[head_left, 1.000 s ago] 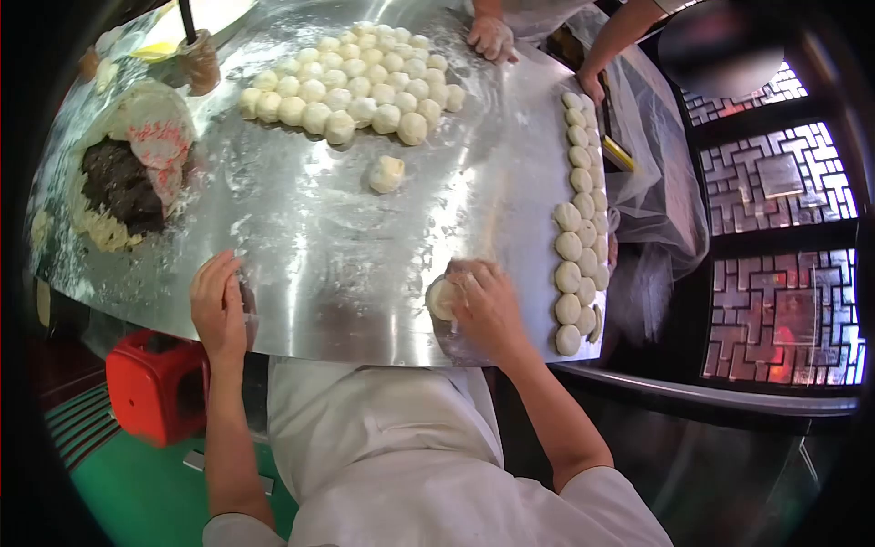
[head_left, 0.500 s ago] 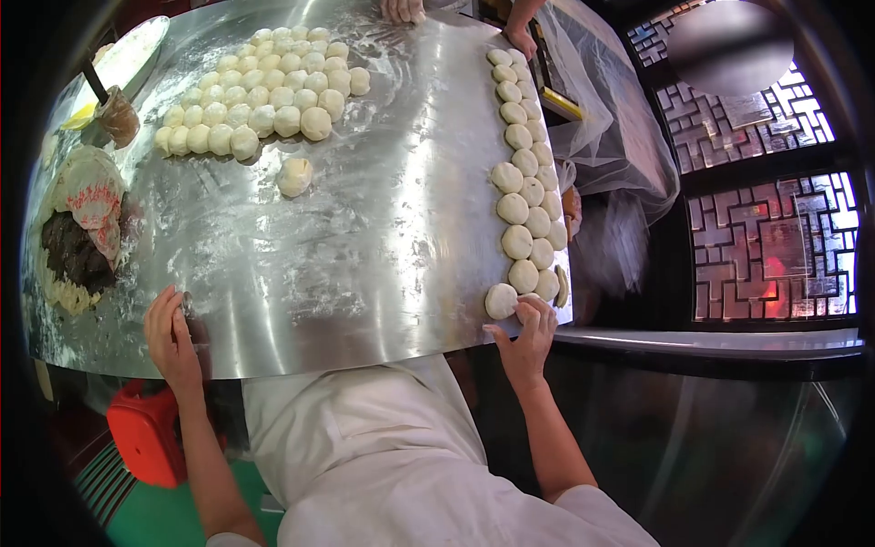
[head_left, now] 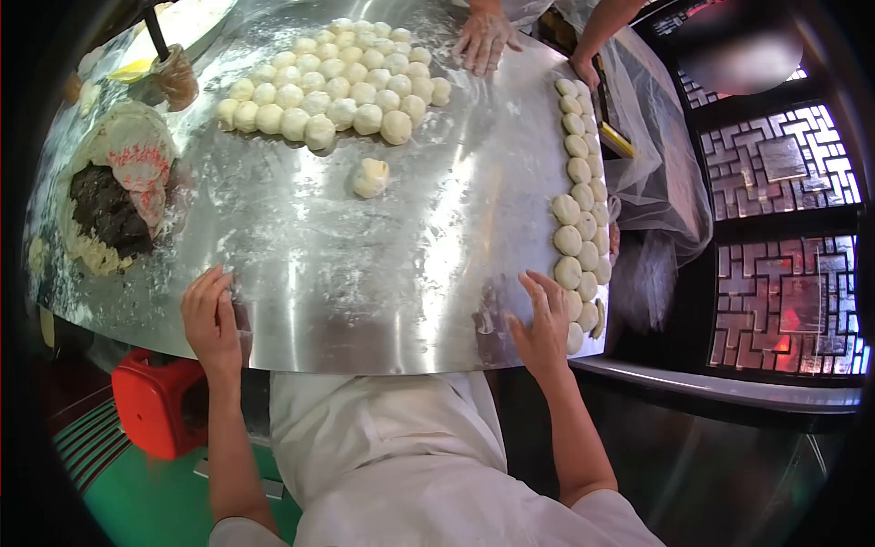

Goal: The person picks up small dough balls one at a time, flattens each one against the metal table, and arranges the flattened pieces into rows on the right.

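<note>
Left hand (head_left: 211,319), right hand (head_left: 545,330): empty, fingers relaxed; buns (head_left: 567,241) beside right hand.
Light touch should avoid dents; dough ball (head_left: 371,178) ahead, between hands.

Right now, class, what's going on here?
At a shiny metal table, a person's bare left hand and right hand show nothing held; the right is beside flattened, pale, round dough pieces along the right edge. Round, cream-white dough balls sit massed farther back, with one ball apart. Another person's floured hand is at the far side.

Short white sleeves (head_left: 602,515), creased white clothing (head_left: 392,428), bare forearms (head_left: 235,447), bare hands (head_left: 544,328)
</note>
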